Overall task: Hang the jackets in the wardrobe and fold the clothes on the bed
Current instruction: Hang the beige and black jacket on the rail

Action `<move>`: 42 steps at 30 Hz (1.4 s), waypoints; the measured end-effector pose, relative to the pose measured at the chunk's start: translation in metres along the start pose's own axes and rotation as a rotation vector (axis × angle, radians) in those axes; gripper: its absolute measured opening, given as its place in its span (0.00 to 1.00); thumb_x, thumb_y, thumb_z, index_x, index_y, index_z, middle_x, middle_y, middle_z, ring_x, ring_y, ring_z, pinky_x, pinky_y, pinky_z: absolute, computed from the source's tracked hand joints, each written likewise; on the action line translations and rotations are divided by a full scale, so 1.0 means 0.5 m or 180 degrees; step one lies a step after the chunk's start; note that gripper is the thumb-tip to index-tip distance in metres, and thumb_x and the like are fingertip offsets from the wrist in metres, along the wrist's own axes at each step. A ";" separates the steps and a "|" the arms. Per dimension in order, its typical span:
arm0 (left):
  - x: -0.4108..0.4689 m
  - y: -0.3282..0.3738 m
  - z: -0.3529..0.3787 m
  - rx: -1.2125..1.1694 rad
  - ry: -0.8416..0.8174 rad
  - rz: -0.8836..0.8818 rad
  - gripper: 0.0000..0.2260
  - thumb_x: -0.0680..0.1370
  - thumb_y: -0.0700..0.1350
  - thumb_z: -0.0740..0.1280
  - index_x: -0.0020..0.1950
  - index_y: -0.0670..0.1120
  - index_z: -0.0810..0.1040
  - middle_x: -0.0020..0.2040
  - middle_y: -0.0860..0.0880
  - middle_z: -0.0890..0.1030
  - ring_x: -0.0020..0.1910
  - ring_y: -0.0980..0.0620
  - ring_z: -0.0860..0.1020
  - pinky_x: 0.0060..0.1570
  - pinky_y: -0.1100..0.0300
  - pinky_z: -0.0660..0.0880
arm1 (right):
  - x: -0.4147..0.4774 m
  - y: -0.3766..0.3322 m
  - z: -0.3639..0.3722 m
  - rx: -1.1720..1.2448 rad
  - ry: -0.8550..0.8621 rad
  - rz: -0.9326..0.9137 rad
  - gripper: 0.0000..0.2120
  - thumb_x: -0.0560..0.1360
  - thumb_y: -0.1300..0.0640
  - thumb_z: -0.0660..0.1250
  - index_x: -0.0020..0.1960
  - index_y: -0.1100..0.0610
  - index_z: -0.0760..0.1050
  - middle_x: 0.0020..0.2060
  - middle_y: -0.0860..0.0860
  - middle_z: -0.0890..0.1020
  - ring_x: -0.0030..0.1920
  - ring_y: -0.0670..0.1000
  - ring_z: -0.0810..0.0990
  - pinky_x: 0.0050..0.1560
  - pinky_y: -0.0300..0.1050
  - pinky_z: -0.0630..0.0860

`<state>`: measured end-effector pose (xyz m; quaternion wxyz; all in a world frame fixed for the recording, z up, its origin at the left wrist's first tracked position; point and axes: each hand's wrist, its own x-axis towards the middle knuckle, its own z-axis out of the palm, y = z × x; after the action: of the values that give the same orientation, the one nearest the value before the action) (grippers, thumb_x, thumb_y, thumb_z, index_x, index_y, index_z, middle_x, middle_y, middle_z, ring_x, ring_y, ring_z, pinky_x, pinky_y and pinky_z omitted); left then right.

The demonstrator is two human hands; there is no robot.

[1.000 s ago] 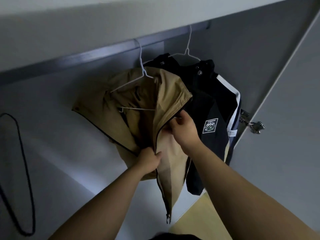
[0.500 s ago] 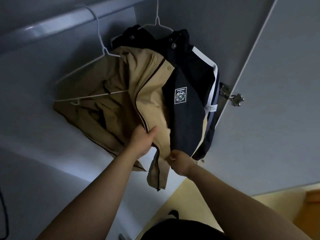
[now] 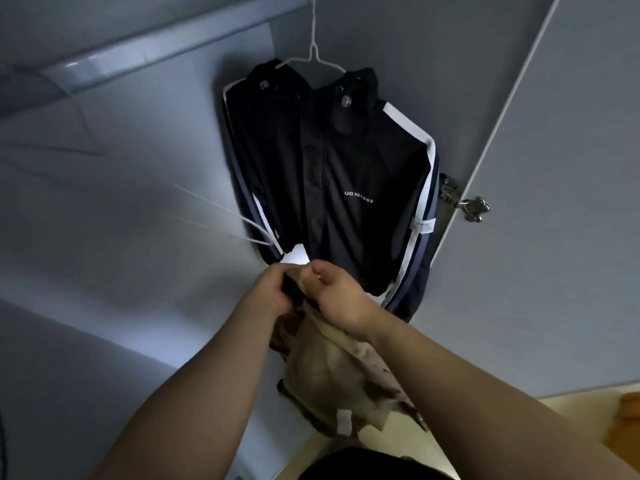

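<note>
The tan jacket [image 3: 332, 368] is bunched low in front of the open wardrobe. Its top edge is gathered between the two hands, and the rest droops in soft folds towards the yellow floor [image 3: 398, 455]. A small white label shows near its lower end.

It looks like a thin, limp shell fabric, so it is probably light, easily crumpled and a little slippery. It would not keep any shape of its own. It is best held at the firmer parts, the collar and the dark zip edge, because a grip on the loose body cloth would only stretch it and let it slide.

The left hand [image 3: 266, 296] grips the dark-trimmed edge with curled fingers. The right hand [image 3: 337, 299] touches it and pinches the tan cloth between thumb and fingers just beside that edge.

Directly above the hands, a dark jacket [image 3: 329, 174] with white sleeve stripes hangs squarely on a white wire hanger [image 3: 313, 53], whose hook rises out of the top of the picture.

A second wire hanger [image 3: 256, 233] shows only as pale blurred streaks to the left of the dark jacket's hem. What holds it cannot be told.

The rail [image 3: 138, 46] runs across the upper left. The grey wardrobe door [image 3: 554, 168] stands open on the right, with its metal hinge [image 3: 464, 202] near the dark jacket's sleeve.
</note>
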<state>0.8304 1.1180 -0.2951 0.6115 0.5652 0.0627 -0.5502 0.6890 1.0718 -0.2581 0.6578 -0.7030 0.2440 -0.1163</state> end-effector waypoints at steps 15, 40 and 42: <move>-0.020 -0.167 0.068 0.0795 0.0531 0.0915 0.08 0.80 0.45 0.69 0.57 0.50 0.82 0.52 0.45 0.86 0.53 0.42 0.84 0.59 0.41 0.79 | -0.096 0.005 -0.206 -0.1536 -0.0207 0.0938 0.18 0.80 0.43 0.65 0.49 0.58 0.81 0.43 0.54 0.82 0.42 0.52 0.80 0.47 0.48 0.77; 0.032 -0.153 0.128 0.3274 0.0682 0.1644 0.33 0.76 0.57 0.69 0.79 0.56 0.62 0.71 0.52 0.72 0.65 0.49 0.74 0.67 0.50 0.73 | -0.142 -0.281 -0.330 -0.0417 0.0098 -0.0210 0.10 0.77 0.55 0.72 0.53 0.61 0.81 0.47 0.58 0.87 0.50 0.59 0.86 0.52 0.52 0.83; 0.041 -0.162 0.149 0.3343 0.0549 0.1355 0.24 0.81 0.55 0.64 0.77 0.54 0.66 0.70 0.47 0.74 0.62 0.46 0.75 0.65 0.52 0.73 | -0.169 -0.293 -0.366 -0.0313 0.0089 -0.0181 0.12 0.74 0.53 0.73 0.53 0.60 0.81 0.47 0.58 0.87 0.49 0.59 0.86 0.51 0.50 0.82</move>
<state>0.7373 1.0686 -0.3337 0.3386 0.8362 -0.2845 -0.3242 0.5560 0.9569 -0.0816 0.6154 -0.7395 0.2384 -0.1326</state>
